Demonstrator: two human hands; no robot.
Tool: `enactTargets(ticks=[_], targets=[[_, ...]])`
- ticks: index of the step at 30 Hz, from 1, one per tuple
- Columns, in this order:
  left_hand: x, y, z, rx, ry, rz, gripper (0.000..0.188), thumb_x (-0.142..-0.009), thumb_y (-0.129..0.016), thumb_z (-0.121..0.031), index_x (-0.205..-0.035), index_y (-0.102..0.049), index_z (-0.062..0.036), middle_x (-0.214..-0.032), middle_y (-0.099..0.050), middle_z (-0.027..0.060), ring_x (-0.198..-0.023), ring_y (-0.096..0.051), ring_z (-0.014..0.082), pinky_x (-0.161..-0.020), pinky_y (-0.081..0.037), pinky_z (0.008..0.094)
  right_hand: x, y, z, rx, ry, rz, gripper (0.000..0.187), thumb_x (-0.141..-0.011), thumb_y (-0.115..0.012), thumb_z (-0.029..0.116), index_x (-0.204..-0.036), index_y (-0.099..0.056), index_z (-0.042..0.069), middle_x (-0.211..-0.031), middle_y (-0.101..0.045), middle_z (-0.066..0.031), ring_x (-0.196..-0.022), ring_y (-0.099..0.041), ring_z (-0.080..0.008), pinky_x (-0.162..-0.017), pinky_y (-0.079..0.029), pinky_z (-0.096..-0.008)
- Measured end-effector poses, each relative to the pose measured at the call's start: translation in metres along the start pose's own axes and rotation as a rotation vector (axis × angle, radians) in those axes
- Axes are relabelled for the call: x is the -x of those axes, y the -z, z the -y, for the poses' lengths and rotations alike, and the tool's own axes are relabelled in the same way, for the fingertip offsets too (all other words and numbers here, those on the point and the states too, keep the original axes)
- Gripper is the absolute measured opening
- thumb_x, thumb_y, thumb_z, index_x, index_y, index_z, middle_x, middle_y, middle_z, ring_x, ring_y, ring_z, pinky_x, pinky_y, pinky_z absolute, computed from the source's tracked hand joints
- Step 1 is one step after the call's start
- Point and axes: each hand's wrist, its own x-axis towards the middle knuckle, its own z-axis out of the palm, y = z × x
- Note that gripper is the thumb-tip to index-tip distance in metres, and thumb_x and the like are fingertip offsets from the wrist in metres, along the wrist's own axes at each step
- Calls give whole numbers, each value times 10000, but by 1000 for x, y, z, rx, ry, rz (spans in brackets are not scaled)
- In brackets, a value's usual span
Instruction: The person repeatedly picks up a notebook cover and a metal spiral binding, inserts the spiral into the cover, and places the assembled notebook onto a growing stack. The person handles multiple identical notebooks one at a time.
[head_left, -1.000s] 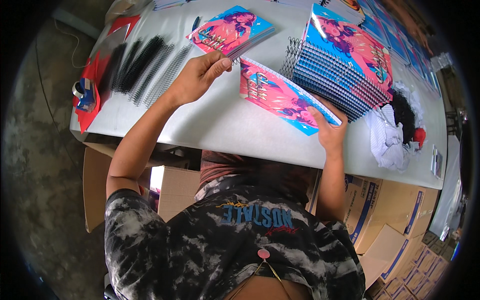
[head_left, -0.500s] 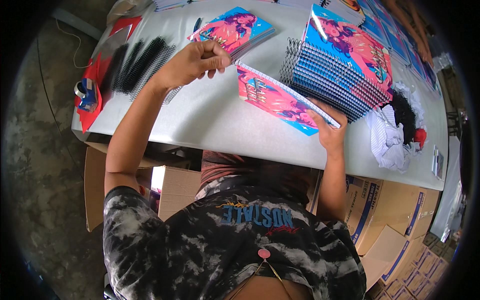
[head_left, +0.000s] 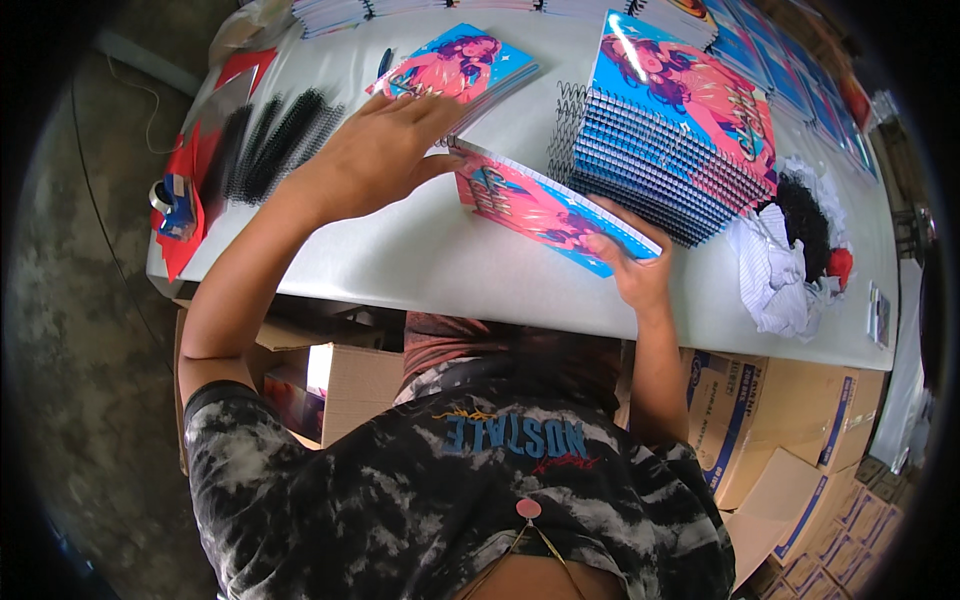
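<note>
A pink and blue notebook (head_left: 540, 214) is tilted in front of me, its white page edge facing up. My right hand (head_left: 640, 268) grips its right end, thumb on the cover and fingers behind. At its left end, my left hand (head_left: 375, 160) reaches over with fingers stretched out and thumb apart, close to the corner. A bit of dark spiral wire (head_left: 446, 143) shows between that thumb and the fingers; how far it runs along the edge I cannot tell. Beyond my left fingers lies a stack of matching covered pages (head_left: 460, 62), partly hidden.
Right of centre rises a tall pile of spiral-bound notebooks (head_left: 680, 110). Black spiral coils (head_left: 285, 145) lie at left, near red sheets (head_left: 185, 225) and a blue tape dispenser (head_left: 178, 207). Crumpled striped cloth (head_left: 770, 270) sits at right; cardboard boxes (head_left: 775, 420) stand below the table.
My left hand has gone from a closed pinch to outstretched fingers over the notebook's left end. The notebook and my right hand have shifted slightly left. The other person's arm at upper right is gone.
</note>
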Motion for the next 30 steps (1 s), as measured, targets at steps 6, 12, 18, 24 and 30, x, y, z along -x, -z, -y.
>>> enactTargets(ticks=[6,12,18,24,30], targets=[[-6,7,-3,-12,-28,19,209,-711,-700,-142,-870,-601,-48,-822,-613,63,-832,-583,273,-776,-440,377,3,-8,1,118,126,36,259,-788,-608,-35,-1045,-637,-15,-995,-667,-123,-853,-643,-148,-755,-494,-251],[-3,11,-4,-41,-4,99,216,-683,-711,-131,-851,-595,-63,-792,-593,55,-800,-577,238,-774,-428,339,3,-17,-1,191,247,35,322,-738,-584,-96,-1044,-637,-10,-1022,-653,-143,-909,-653,-224,-794,-508,-279],[4,23,-4,31,73,293,245,-690,-712,-154,-887,-590,-72,-841,-601,29,-852,-567,214,-809,-414,345,4,-24,2,197,251,68,331,-733,-583,-103,-1046,-634,-9,-1018,-653,-143,-905,-654,-227,-796,-509,-280],[13,21,1,50,39,168,152,-728,-686,-182,-798,-609,-71,-784,-599,34,-800,-571,210,-896,-380,368,2,-27,5,196,236,91,337,-728,-587,-105,-1046,-636,-4,-1012,-656,-137,-884,-658,-228,-773,-516,-279],[15,29,-5,59,95,203,188,-655,-731,-176,-755,-607,-77,-747,-591,21,-759,-566,194,-827,-379,330,-1,-35,10,212,258,107,258,-774,-584,-60,-1027,-633,-37,-982,-662,-152,-848,-662,-217,-745,-511,-279]])
